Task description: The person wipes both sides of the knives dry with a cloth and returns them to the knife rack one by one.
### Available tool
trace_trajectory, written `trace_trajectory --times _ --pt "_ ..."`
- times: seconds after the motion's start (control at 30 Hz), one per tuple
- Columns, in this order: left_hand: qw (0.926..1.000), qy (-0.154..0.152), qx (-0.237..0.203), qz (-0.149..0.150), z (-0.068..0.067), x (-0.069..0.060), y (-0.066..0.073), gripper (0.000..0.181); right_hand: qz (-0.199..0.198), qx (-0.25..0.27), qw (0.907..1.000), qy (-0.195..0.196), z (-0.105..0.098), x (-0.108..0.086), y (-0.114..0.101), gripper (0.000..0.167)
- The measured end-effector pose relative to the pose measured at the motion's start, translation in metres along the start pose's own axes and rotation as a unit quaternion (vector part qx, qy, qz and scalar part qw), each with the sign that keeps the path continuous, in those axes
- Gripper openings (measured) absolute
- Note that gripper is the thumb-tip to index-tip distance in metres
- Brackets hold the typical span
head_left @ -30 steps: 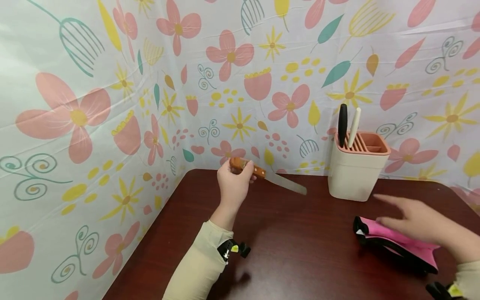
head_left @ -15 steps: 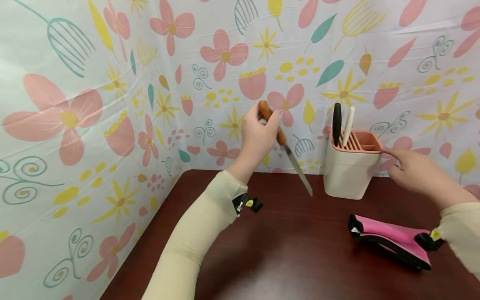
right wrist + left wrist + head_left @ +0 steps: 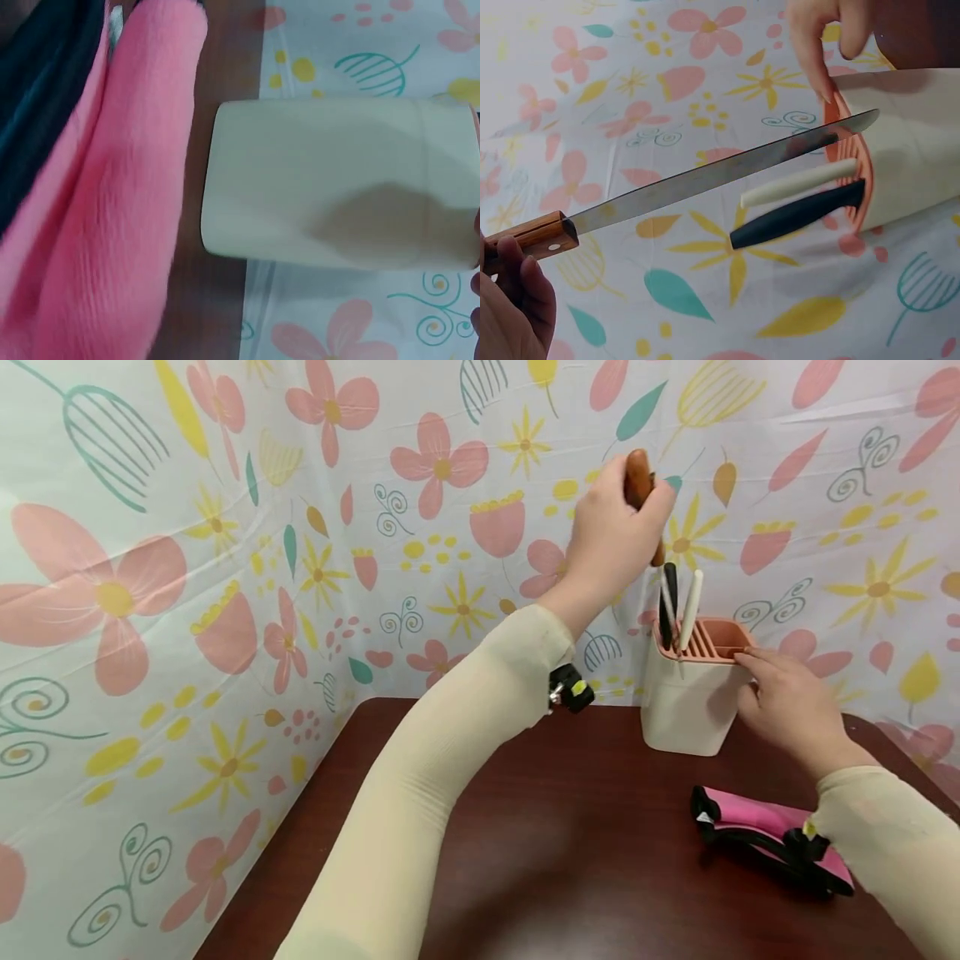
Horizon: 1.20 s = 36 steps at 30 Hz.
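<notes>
In the head view my left hand (image 3: 611, 531) grips the wooden handle of a knife (image 3: 727, 171), raised above the knife holder. The blade points down, its tip in front of the holder's slotted top; I cannot tell whether it touches. The holder (image 3: 686, 714) is cream with an orange slotted top and stands upright. A black handle (image 3: 667, 606) and a white handle (image 3: 692, 610) stick up from its slots, their lower parts hidden. At the holder's right side my right hand (image 3: 795, 702) touches the rim with extended fingers.
A pink item with black edging (image 3: 757, 814), perhaps a folded pouch, lies on the dark wooden table (image 3: 585, 827) under my right forearm. Flowered cloth (image 3: 450, 568) hangs behind and to the left, close behind the holder.
My left hand has lifted the knife up and to the right, turning the blade downward over the holder. My right hand has moved from above the pink item to the holder's rim.
</notes>
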<state>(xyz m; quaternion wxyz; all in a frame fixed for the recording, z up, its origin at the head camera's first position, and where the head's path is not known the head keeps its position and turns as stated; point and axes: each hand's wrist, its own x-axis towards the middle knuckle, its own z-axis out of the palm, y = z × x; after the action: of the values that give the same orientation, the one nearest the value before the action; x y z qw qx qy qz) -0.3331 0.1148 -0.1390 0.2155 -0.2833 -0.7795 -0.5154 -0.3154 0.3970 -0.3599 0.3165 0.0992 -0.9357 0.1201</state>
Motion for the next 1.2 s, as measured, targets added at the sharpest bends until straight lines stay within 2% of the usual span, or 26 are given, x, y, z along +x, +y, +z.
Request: trace_trajectory --times 0.13,0.23,0.47,0.73,0.87,1.0,1.2 --pt "0.9999 -0.011 0.012 0.004 0.015 0.010 0.010 0.015 0.012 0.007 0.9998 0.011 0.002 0.000 -0.003 0.049" --pt "0.9991 -0.009 0.042 0.004 0.026 0.016 0.012 0.016 0.019 0.007 0.9997 0.010 0.003 0.000 -0.005 0.050" --pt "0.9956 -0.014 0.093 -0.003 0.051 0.022 0.007 0.016 0.023 0.008 0.9993 0.030 0.005 -0.003 -0.007 0.049" --pt "0.9944 -0.013 0.103 -0.018 0.064 0.025 0.002 0.016 0.028 0.015 0.9980 0.055 0.009 -0.002 -0.007 0.049" --pt "0.9926 -0.040 0.110 -0.035 0.073 0.026 0.000 0.015 0.037 0.012 0.9969 0.068 0.009 -0.004 -0.007 0.050" --pt "0.9890 -0.076 0.115 -0.053 0.087 0.023 -0.005 0.015 0.052 0.009 0.9959 0.074 0.012 -0.005 -0.010 0.050" --pt "0.9778 -0.096 0.184 -0.031 0.119 0.014 -0.013 0.014 0.064 0.021 0.9934 0.092 0.016 -0.007 -0.011 0.049"
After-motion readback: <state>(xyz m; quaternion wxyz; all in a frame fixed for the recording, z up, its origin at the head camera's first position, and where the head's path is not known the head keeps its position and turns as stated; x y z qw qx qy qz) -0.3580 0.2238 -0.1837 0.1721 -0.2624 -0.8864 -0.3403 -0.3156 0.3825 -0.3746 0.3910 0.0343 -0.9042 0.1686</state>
